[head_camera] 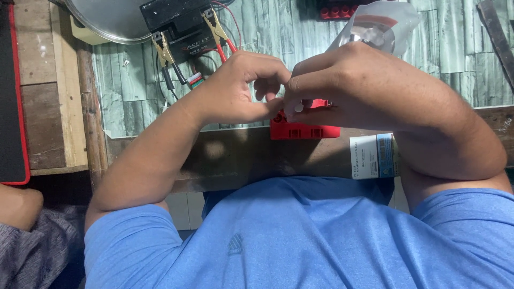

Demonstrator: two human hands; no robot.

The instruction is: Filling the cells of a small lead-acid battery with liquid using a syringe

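Even daylight, soft shadows, sharp focus

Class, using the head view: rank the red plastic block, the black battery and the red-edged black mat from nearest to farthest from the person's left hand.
1. Red plastic block: just beside and below the left hand.
2. Black battery: up the bench, above the hand.
3. Red-edged black mat: far left edge.
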